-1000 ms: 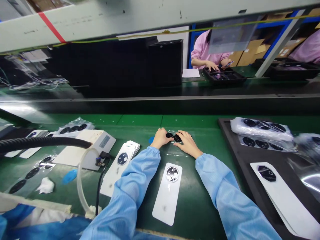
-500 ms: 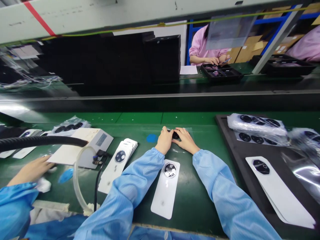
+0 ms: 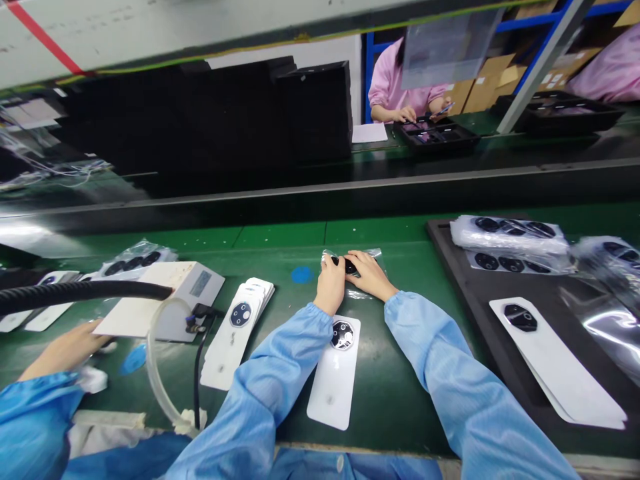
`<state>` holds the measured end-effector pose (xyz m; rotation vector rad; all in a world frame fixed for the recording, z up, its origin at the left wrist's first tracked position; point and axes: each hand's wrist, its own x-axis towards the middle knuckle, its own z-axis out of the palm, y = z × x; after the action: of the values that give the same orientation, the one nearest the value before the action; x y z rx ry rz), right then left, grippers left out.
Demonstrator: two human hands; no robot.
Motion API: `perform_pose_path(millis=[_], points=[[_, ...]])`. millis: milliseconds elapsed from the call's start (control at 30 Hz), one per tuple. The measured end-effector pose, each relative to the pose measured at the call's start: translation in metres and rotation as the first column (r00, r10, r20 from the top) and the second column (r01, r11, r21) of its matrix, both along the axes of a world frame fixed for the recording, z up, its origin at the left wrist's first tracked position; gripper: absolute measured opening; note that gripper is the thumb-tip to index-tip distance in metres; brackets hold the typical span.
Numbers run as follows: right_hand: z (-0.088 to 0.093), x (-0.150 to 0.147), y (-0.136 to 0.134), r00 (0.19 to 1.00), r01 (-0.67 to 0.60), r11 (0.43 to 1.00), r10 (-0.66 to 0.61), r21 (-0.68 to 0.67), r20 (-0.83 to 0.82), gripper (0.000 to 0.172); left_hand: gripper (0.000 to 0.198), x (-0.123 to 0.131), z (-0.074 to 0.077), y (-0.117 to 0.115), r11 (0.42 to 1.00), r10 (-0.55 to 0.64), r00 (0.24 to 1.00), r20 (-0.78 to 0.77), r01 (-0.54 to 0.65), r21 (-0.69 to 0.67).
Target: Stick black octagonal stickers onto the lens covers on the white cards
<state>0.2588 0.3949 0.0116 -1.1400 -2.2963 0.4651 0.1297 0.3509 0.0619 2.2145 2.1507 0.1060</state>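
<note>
My left hand (image 3: 331, 283) and my right hand (image 3: 367, 275) are close together over the green bench, fingers bent in from both sides. Between them is a black camera lens cover (image 3: 351, 267) on a clear plastic sheet (image 3: 359, 294), partly hidden by my fingers. Both hands grip it at its edges. Just below my wrists lies a white phone back cover (image 3: 333, 393) with a dark round camera area at its top, partly under my left sleeve. To the left is a fanned stack of similar white back covers (image 3: 225, 353).
A dark tray (image 3: 465, 300) at right bears wrapped lens covers (image 3: 505, 230) and white back covers (image 3: 560, 367). At left stand a white box-shaped device (image 3: 193, 297) with hoses and a neighbour's hand (image 3: 67, 348). Across the bench, a person in pink handles pieces over a black tray (image 3: 435, 137).
The camera view has tilted slightly. My fingers have shifted a little on the lens cover, and more black shows between them. The neighbour's hand at left has moved slightly.
</note>
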Motion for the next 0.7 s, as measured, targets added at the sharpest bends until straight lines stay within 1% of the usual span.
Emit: perform_pose_path(millis=[100, 200, 267, 367, 467, 533, 600, 667, 700], points=[[0.002, 0.000, -0.001, 1.000, 0.000, 1.000, 0.000, -0.003, -0.007, 0.048, 0.044, -0.002, 0.001, 0.000, 1.000, -0.028, 1.000, 0.008, 0.028, -0.002], [0.004, 0.000, -0.002, 1.000, -0.006, 1.000, 0.005, -0.006, -0.017, 0.050, 0.055, -0.006, 0.001, 0.001, 0.999, -0.051, 0.998, 0.032, 0.051, -0.006], [0.004, 0.000, -0.002, 1.000, -0.009, 1.000, 0.009, -0.008, -0.024, 0.051, 0.058, -0.008, 0.000, 0.001, 0.998, -0.061, 0.996, 0.063, 0.062, -0.007], [0.004, 0.000, -0.002, 0.999, 0.003, 1.000, -0.003, -0.012, -0.038, 0.054, 0.051, -0.012, -0.003, -0.002, 0.998, -0.069, 0.987, 0.144, 0.069, 0.008], [0.004, -0.001, -0.002, 0.998, 0.018, 1.000, -0.019, -0.020, -0.056, 0.059, 0.043, -0.018, -0.009, -0.006, 0.997, -0.065, 0.961, 0.270, 0.055, 0.046], [0.002, -0.001, -0.002, 0.997, 0.021, 0.999, -0.023, -0.027, -0.072, 0.060, 0.040, -0.022, -0.013, -0.008, 0.997, -0.048, 0.926, 0.375, 0.020, 0.079], [0.001, -0.001, -0.001, 0.995, 0.024, 0.999, -0.027, -0.033, -0.098, 0.062, 0.037, -0.028, -0.015, -0.009, 0.993, -0.026, 0.867, 0.498, -0.033, 0.109], [-0.001, -0.001, 0.000, 0.990, 0.025, 0.999, -0.030, -0.036, -0.141, 0.064, 0.036, -0.036, -0.015, -0.009, 0.987, -0.002, 0.771, 0.637, -0.101, 0.126], [-0.001, 0.000, 0.000, 0.985, 0.027, 0.999, -0.033, -0.036, -0.172, 0.062, 0.037, -0.040, -0.014, -0.008, 0.982, 0.011, 0.707, 0.707, -0.140, 0.125]])
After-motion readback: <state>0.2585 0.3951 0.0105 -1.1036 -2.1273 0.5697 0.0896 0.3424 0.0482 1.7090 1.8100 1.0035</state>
